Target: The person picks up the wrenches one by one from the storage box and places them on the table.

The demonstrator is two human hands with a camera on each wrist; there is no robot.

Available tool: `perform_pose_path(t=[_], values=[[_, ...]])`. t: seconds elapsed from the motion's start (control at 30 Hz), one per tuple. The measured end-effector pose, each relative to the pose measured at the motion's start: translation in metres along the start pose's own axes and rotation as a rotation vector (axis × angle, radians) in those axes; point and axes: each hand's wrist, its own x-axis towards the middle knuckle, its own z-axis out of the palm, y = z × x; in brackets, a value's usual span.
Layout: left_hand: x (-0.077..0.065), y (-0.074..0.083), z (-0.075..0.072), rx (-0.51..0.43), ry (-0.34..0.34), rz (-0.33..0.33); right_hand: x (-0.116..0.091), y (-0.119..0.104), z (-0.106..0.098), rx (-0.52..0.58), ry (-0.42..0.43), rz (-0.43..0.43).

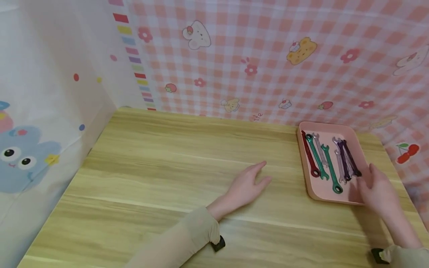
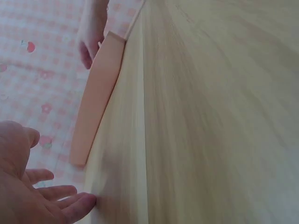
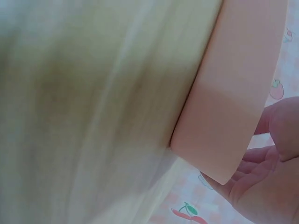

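Observation:
A pink tray [image 1: 308,182] holds several wrenches, among them a dark red one [image 1: 309,154], green ones [image 1: 331,167], silver ones [image 1: 321,150] and dark purple ones [image 1: 352,158]. At the tray's near right corner is my right hand [image 1: 382,190], thumb by the rim and fingers beside the outer right side. Space shows between thumb and fingers in the right wrist view, though the tray wall [image 3: 219,126] hides the fingertips. My left hand [image 1: 246,186] hovers over the table left of the tray, fingers loosely extended, holding nothing.
The wood-grain table [image 1: 161,167] spreads left of the tray. A pink checked cloth [image 1: 228,56] hangs behind it and along the right, close to the tray's far end. A white printed cloth [image 1: 60,48] borders the left side.

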Motion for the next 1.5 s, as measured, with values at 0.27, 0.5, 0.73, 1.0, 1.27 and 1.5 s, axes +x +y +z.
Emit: perform_pose_path(t=[0.27,0.5,0.73,1.0,1.27,1.5], values=[[0.023,0.027,0.033,-0.023,-0.007,-0.028,0.004,-0.001,-0.005,-0.027,0.047,0.021],[0.035,0.040,0.057,-0.008,-0.060,-0.015,0.001,-0.004,-0.006,-0.019,0.058,-0.027],[0.036,0.044,0.068,-0.045,-0.079,-0.011,0.001,-0.013,-0.008,-0.029,-0.019,-0.072],[0.036,0.046,0.061,-0.155,-0.044,-0.092,-0.004,-0.023,-0.005,-0.018,-0.016,-0.088],[0.031,0.040,0.047,-0.212,-0.047,-0.161,-0.007,-0.038,0.002,0.019,-0.044,-0.101],[0.023,0.030,0.035,-0.254,-0.053,-0.161,-0.011,-0.054,0.005,0.053,-0.094,-0.125]])
